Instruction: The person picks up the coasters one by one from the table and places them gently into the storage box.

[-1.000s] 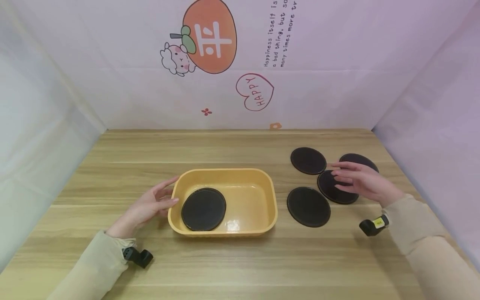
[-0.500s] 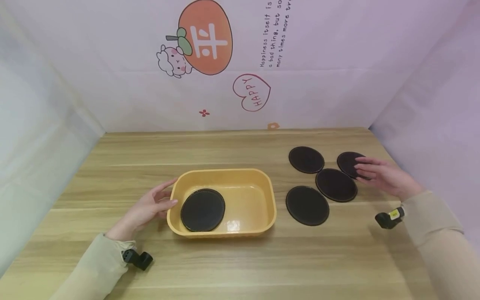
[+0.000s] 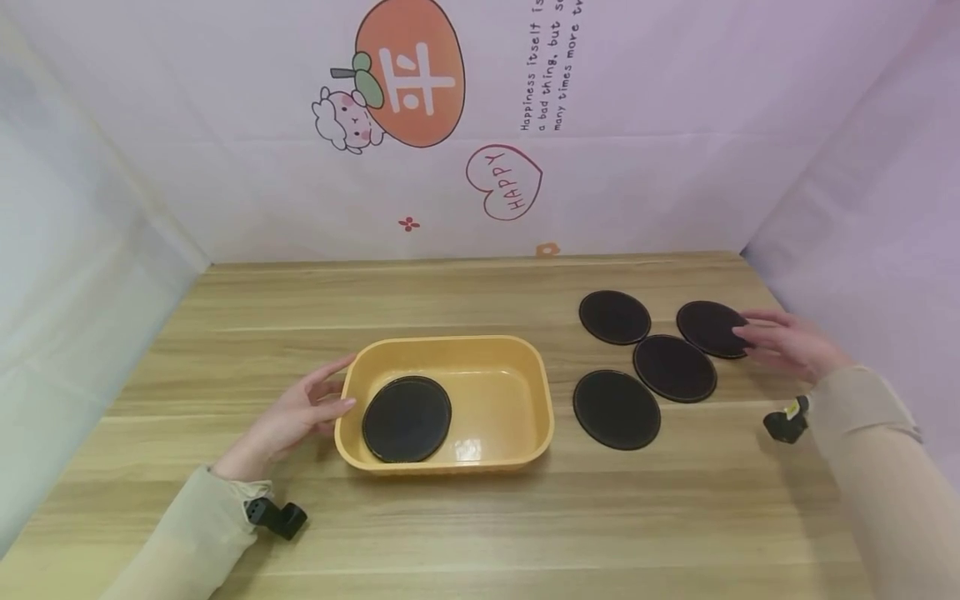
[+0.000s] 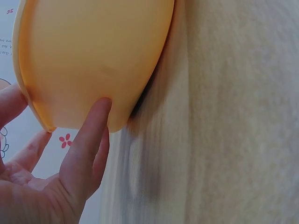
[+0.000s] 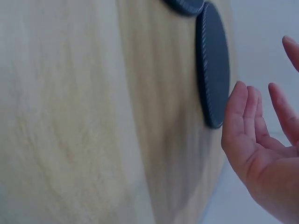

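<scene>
My left hand (image 3: 300, 410) holds the left end of a yellow plastic tub (image 3: 551, 408). Its thumb lies over the rim, and in the left wrist view its other fingers (image 4: 86, 140) lie against the outer wall. A round black coaster (image 3: 407, 419) with a stitched edge is inside, toward the left. At the far right of the table, my right hand (image 3: 791, 343) has relaxed fingers at the edge of another black coaster (image 3: 708, 327), covering part of it in the head view. The right wrist view shows the fingers slightly apart beside that coaster (image 5: 214, 65), with nothing held.
Three more black coasters lie flat between tub and right hand: a back one (image 3: 614, 317), a middle one (image 3: 675, 368) and a front one (image 3: 617, 409). The wood-grain table (image 3: 480, 533) meets a white printed cloth (image 3: 637, 192) at the back.
My right hand has moved right, from over the middle coaster to the outer edge of the far-right one. The left hand, tub and coasters have stayed put.
</scene>
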`<state>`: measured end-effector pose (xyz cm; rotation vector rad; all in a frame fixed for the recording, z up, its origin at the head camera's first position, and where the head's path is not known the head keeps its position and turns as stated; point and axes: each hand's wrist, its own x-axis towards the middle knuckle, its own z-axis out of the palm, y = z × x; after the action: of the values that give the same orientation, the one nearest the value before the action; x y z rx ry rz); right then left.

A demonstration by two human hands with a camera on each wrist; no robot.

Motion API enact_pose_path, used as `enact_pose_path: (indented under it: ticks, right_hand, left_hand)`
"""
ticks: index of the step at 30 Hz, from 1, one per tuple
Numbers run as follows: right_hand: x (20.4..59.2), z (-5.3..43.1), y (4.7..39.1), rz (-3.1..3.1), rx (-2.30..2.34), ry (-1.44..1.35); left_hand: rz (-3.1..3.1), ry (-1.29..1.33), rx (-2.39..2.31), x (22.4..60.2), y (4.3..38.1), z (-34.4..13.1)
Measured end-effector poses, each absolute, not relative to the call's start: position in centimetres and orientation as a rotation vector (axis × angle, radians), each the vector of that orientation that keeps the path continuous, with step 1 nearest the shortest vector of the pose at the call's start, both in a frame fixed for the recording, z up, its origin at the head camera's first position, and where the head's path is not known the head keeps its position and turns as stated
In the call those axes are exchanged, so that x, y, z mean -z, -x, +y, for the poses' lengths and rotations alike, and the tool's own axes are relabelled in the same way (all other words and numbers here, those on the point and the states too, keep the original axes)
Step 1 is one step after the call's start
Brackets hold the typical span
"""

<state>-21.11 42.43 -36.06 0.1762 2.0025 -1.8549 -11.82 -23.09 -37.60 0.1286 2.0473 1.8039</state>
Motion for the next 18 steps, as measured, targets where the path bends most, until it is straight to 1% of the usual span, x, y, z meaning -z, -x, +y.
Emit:
enact_pose_path:
  ticks: [9,18]
  right_hand:
    - [36.9,43.4,21.5,2.52,1.232,-0.194]
    - [36.9,43.3,22.1,2.69,0.827,-0.161]
  left_hand:
    - [2.056,-0.133,-1.807,37.1,11.6,-22.8]
    - [2.048,-0.113,-1.815,37.1,11.6,-22.8]
